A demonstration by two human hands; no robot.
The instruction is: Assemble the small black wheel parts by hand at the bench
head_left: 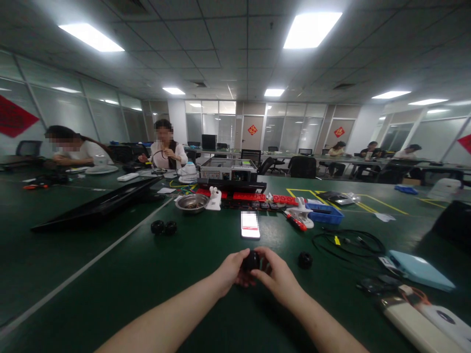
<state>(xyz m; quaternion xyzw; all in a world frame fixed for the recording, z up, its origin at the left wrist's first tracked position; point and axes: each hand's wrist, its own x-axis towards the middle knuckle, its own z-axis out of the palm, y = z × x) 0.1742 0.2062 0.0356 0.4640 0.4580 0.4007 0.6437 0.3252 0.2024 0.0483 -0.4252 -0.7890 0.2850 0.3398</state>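
Note:
Both of my hands meet over the green table, gripping one small black round part (251, 260) between them. My left hand (232, 271) curls around its left side. My right hand (276, 274) pinches it from the right with thumb and fingers. A similar black ring (305, 260) lies just right of my hands. Two more black rings (164, 227) rest to the far left. A phone (250, 225) with a lit screen lies flat just beyond my hands.
A metal bowl (192, 202), red parts, a white clamp (302, 214), a blue tray (326, 213) and an open computer case (228, 171) stand further back. A dark monitor (99, 206) lies at left. Black cables (349, 242), a light-blue case (419, 269) and white devices sit right. People sit at the far tables.

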